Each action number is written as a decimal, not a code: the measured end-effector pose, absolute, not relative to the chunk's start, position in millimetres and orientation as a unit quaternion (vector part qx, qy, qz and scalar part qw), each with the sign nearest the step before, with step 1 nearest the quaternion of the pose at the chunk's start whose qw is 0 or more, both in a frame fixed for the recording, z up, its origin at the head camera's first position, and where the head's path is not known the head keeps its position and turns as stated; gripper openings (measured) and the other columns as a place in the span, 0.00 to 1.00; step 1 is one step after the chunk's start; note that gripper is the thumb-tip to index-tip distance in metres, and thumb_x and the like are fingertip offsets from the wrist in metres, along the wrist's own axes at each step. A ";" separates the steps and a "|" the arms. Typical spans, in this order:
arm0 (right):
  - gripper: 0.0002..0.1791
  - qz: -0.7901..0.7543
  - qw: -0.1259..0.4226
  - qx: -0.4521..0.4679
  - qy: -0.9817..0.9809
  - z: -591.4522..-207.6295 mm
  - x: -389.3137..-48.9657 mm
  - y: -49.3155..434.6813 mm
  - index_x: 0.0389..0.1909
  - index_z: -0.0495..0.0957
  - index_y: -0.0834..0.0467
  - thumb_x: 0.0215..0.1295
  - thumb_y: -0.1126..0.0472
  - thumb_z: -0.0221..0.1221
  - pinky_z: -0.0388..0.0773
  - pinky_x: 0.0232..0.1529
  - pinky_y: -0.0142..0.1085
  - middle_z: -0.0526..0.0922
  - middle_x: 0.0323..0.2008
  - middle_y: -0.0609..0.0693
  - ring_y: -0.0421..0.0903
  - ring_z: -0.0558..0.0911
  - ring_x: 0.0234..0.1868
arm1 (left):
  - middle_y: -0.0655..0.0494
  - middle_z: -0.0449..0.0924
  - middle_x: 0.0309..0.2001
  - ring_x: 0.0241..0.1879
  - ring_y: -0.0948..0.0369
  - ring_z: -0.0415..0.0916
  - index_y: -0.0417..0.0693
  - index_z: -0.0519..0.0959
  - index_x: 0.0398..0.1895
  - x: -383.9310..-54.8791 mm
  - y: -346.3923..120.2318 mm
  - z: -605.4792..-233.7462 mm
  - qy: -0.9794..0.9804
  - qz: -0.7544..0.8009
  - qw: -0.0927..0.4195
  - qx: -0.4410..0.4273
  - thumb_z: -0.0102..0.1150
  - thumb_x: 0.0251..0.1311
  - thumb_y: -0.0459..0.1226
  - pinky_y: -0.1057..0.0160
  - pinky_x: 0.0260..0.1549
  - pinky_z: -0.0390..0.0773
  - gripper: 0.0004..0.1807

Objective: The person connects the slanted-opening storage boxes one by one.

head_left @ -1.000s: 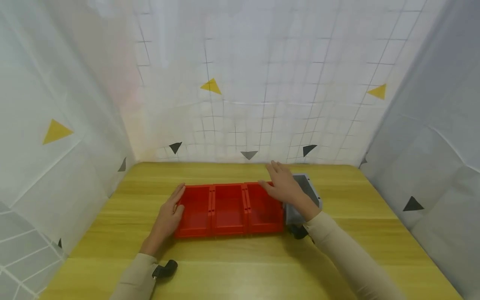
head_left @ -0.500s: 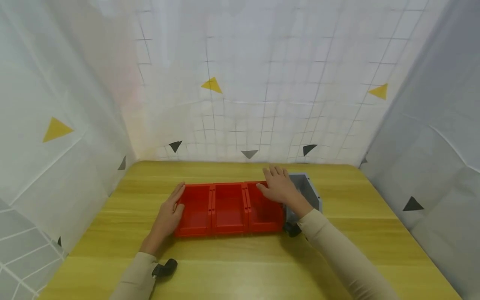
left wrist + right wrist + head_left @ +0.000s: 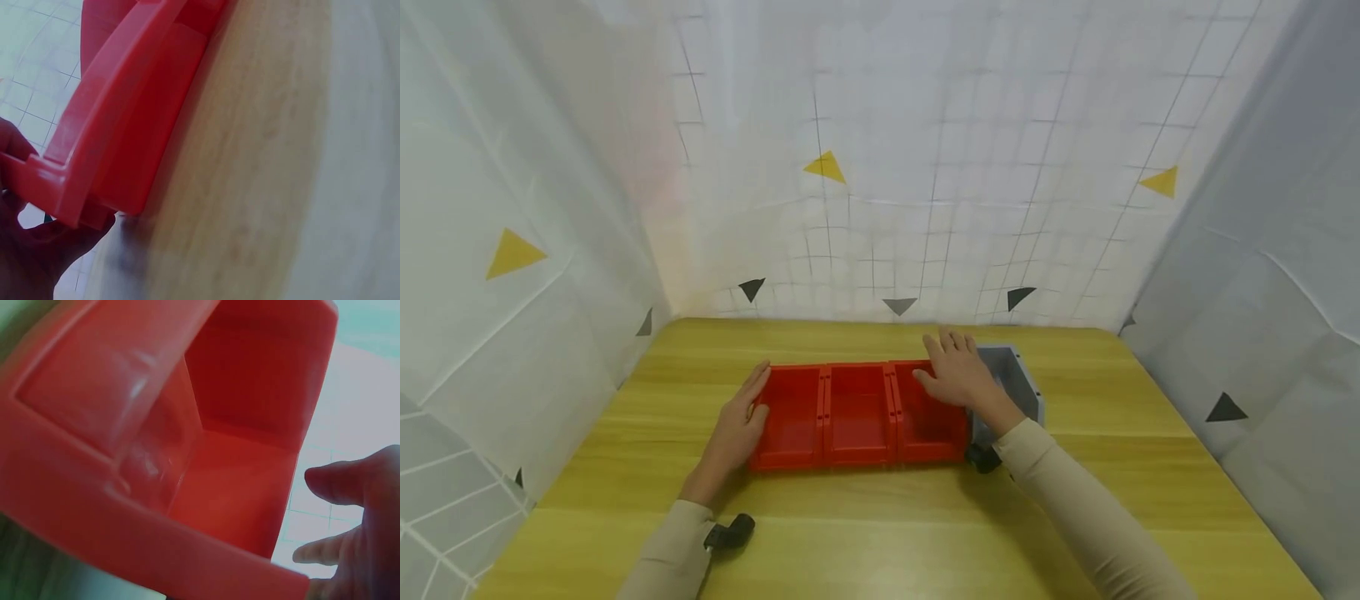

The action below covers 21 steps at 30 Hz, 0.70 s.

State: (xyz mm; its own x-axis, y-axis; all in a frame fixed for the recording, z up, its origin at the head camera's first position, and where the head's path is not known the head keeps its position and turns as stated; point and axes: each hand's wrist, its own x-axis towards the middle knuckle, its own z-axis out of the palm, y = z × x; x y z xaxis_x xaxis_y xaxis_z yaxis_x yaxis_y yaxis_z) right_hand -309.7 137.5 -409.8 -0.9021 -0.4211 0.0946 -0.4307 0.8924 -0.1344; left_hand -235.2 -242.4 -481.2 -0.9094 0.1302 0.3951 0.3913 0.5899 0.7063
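Note:
Three red plastic bins [image 3: 859,417] stand side by side on the wooden table [image 3: 880,533]. My left hand [image 3: 732,429] lies along the outer wall of the leftmost bin, its fingers straight. In the left wrist view, its thumb reaches over the red rim [image 3: 47,181], with the other fingers at the outside. My right hand [image 3: 958,375] hovers over or rests at the right edge of the rightmost bin [image 3: 231,487]; contact cannot be told. Its thumb and fingers are spread. A grey bin [image 3: 1018,383] stands to the right, partly hidden by that hand and forearm.
A white sheet wall [image 3: 880,208] with grid lines and coloured triangles rises behind the table. Similar sheets [image 3: 1277,317] flank both sides. Black wrist cameras [image 3: 730,532] sit on both wrists.
My right hand has shifted slightly left and down towards the rightmost red bin, uncovering more of the grey bin. The left hand and the red bins have hardly moved.

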 end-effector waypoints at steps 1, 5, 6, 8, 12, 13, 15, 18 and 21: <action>0.41 0.075 0.035 0.219 -0.972 -410.4 -309.7 137.6 0.79 0.57 0.66 0.76 0.45 0.55 0.43 0.76 0.62 0.52 0.78 0.72 0.69 0.54 0.77 | 0.53 0.52 0.82 0.79 0.50 0.49 0.39 0.57 0.82 -235.0 -242.0 -480.7 -0.878 -0.428 0.155 -0.150 0.45 0.71 0.25 0.41 0.73 0.54 0.35; 0.44 0.100 0.043 0.204 -0.973 -412.8 -309.3 137.9 0.80 0.54 0.67 0.75 0.45 0.55 0.42 0.76 0.62 0.43 0.80 0.72 0.70 0.50 0.78 | 0.52 0.52 0.82 0.79 0.49 0.49 0.37 0.57 0.81 -234.6 -240.8 -479.2 -0.877 -0.428 0.156 -0.151 0.45 0.71 0.25 0.42 0.73 0.54 0.34; 0.45 0.113 0.044 0.195 -0.973 -413.5 -309.1 138.1 0.81 0.52 0.67 0.75 0.45 0.55 0.41 0.76 0.62 0.40 0.80 0.72 0.71 0.48 0.78 | 0.52 0.52 0.82 0.79 0.49 0.49 0.36 0.57 0.81 -234.7 -240.5 -479.4 -0.878 -0.427 0.156 -0.151 0.45 0.71 0.25 0.42 0.73 0.55 0.34; 0.48 0.133 0.043 0.176 -0.974 -414.3 -309.4 137.5 0.81 0.48 0.68 0.75 0.44 0.56 0.38 0.76 0.61 0.36 0.80 0.73 0.72 0.43 0.79 | 0.53 0.52 0.82 0.79 0.49 0.49 0.37 0.57 0.81 -234.7 -240.6 -479.5 -0.878 -0.427 0.156 -0.151 0.45 0.72 0.25 0.44 0.73 0.54 0.34; 0.50 0.132 0.039 0.154 -0.978 -414.4 -312.4 136.6 0.80 0.46 0.73 0.75 0.42 0.54 0.36 0.76 0.61 0.39 0.79 0.74 0.71 0.42 0.79 | 0.54 0.52 0.82 0.79 0.50 0.49 0.40 0.57 0.82 -235.5 -241.4 -480.1 -0.876 -0.429 0.160 -0.152 0.45 0.72 0.25 0.45 0.73 0.54 0.34; 0.50 0.125 0.036 0.155 -0.979 -413.8 -313.3 136.4 0.79 0.47 0.74 0.75 0.41 0.54 0.36 0.76 0.61 0.41 0.79 0.74 0.70 0.44 0.79 | 0.54 0.52 0.82 0.79 0.50 0.49 0.41 0.57 0.82 -235.5 -241.5 -479.9 -0.875 -0.430 0.159 -0.151 0.45 0.72 0.25 0.45 0.73 0.54 0.35; 0.50 0.116 0.030 0.155 -0.981 -412.7 -314.6 136.1 0.78 0.49 0.75 0.75 0.42 0.55 0.38 0.76 0.61 0.45 0.79 0.74 0.70 0.47 0.79 | 0.54 0.52 0.82 0.79 0.50 0.49 0.41 0.57 0.82 -236.0 -241.9 -480.5 -0.876 -0.430 0.161 -0.150 0.45 0.72 0.25 0.45 0.73 0.54 0.35; 0.50 0.109 0.023 0.153 -0.982 -412.0 -315.4 135.5 0.77 0.50 0.77 0.74 0.43 0.57 0.40 0.76 0.60 0.47 0.78 0.74 0.70 0.49 0.78 | 0.54 0.52 0.82 0.79 0.50 0.49 0.39 0.57 0.82 -236.6 -242.1 -481.8 -0.878 -0.428 0.157 -0.148 0.45 0.72 0.25 0.45 0.73 0.54 0.34; 0.50 0.107 0.017 0.153 -0.982 -413.8 -315.0 135.2 0.77 0.51 0.77 0.73 0.44 0.57 0.40 0.77 0.60 0.47 0.78 0.75 0.70 0.49 0.78 | 0.54 0.52 0.82 0.79 0.51 0.49 0.38 0.57 0.81 -236.6 -242.1 -482.8 -0.879 -0.425 0.155 -0.148 0.46 0.72 0.25 0.45 0.73 0.54 0.34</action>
